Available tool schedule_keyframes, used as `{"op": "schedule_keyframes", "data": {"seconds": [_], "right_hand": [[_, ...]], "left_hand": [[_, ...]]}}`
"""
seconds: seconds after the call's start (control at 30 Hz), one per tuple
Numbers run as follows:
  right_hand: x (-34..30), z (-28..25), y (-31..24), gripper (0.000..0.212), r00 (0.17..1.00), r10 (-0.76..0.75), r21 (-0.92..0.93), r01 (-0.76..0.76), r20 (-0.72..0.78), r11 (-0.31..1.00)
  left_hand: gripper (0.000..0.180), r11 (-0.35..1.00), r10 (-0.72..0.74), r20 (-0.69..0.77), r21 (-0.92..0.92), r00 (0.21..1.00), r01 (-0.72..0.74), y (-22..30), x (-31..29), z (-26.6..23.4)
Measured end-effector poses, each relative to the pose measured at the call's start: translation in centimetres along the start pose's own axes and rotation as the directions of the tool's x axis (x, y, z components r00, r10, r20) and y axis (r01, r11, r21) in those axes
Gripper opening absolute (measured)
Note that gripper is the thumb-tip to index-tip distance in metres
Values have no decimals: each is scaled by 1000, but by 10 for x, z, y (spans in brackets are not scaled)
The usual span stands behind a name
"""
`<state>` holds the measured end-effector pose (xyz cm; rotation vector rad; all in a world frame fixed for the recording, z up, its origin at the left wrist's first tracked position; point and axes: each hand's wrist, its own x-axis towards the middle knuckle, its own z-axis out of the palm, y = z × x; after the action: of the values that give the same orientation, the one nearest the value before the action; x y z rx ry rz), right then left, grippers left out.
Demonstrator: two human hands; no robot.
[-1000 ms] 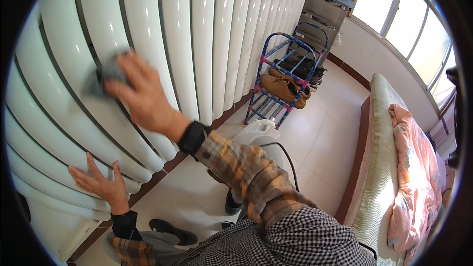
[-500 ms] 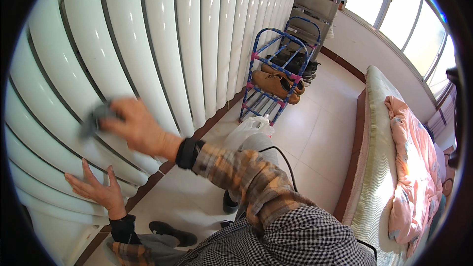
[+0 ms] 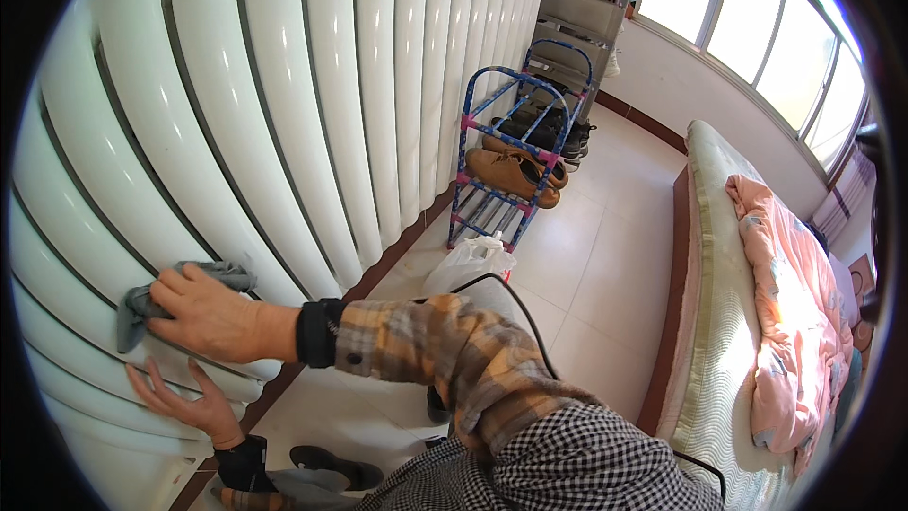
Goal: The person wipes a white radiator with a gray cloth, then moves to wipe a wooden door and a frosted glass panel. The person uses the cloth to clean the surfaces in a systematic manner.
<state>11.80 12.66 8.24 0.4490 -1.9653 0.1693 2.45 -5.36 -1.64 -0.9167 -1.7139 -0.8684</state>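
a grey cloth (image 3: 151,298) is pressed flat against the lower left part of a white column radiator (image 3: 312,85), low on the ribs near the left rim of the view. it is held under the right hand (image 3: 213,317), whose fingers are curled over it and pinching its bunched folds against a rib. the left hand (image 3: 184,397) lies just below, fingers spread and flat on the bottom ribs, holding nothing; it appears to serve as a brace.

the step in hand is judged to be the wiping of the radiator's lower ribs. the next move would call for the cloth to be drawn along a rib with steady pressure and then shifted to the neighbouring rib, with the grooves between ribs followed closely.

to the right, at the far end of the radiator, a blue wire shoe rack (image 3: 515,161) is seen on the tiled floor (image 3: 605,265); brown shoes (image 3: 511,175) and dark ones sit on its tiers. a white plastic bag (image 3: 468,260) lies at the rack's foot. a dark slipper (image 3: 336,466) is seen near the bottom edge. further right a bed (image 3: 728,322) carries a pink quilt (image 3: 790,312), under the windows (image 3: 757,28).

counted: one cloth, two hands, one radiator, one rack, one bag, one slipper clearly seen, one bed, one quilt. the shoes on the rack cannot be counted surely.
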Motion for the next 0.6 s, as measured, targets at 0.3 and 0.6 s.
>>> {"op": "schedule_keyframes", "data": {"seconds": [0.3,0.6], "right_hand": [[81,-93,110,47,643,62,-212,-340,-764,916],[49,-24,25,46,980,-12,-11,10,-198,1000]], "left_hand": [[95,980,-165,-5,111,986,165,-13,1,-7],[90,960,-222,85,-155,971,233,-8,-3,-19]]}}
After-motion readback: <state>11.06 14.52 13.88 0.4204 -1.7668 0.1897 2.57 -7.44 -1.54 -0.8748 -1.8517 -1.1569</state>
